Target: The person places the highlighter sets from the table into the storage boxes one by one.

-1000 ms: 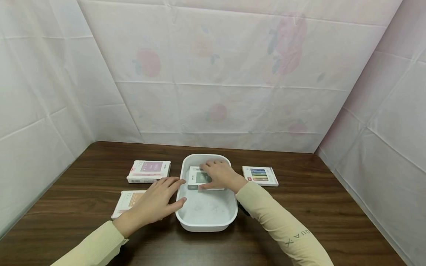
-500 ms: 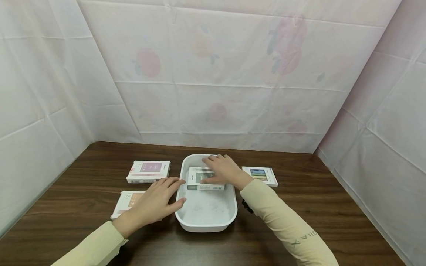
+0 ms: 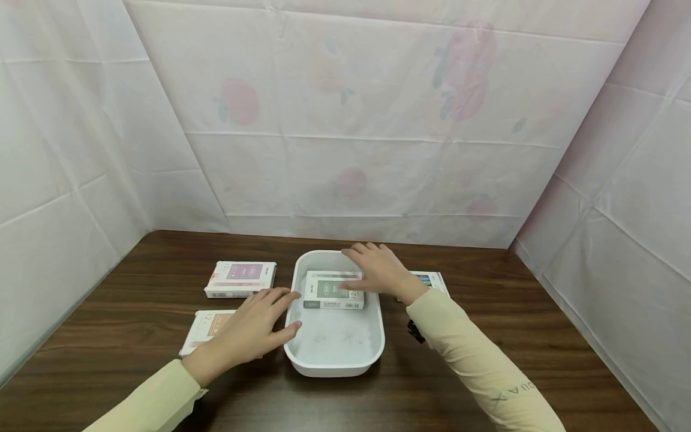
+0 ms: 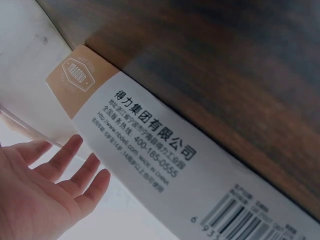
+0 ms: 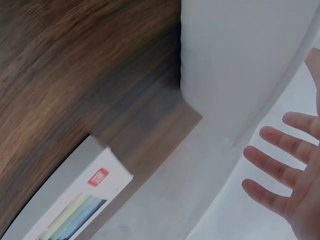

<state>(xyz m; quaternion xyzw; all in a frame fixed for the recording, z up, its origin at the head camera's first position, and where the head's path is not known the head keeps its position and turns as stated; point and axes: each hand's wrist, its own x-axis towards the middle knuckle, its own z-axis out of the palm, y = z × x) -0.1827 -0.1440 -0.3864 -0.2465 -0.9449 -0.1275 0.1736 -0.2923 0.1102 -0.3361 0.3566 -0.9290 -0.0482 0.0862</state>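
A white box with a green label lies flat in the far half of a white plastic tub. Over the tub's right rim is my right hand, fingers spread and relaxed, holding nothing. Whether its thumb touches the green-labelled box cannot be told. My left hand stays at the tub's left side with loosely bent fingers, its fingertips near the rim. Partly under that hand in the head view is a white box with an orange label. Printed text and a barcode show on this box's side in the left wrist view.
A box with a purple label lies left of the tub on the dark wood table. To the right, a box picturing coloured sticks is partly hidden by my right hand in the head view. A patterned white cloth hangs behind.
My right hand has come off the green-labelled box and moved right, to the tub's right rim. More of that box shows now. The left hand has stayed in place.
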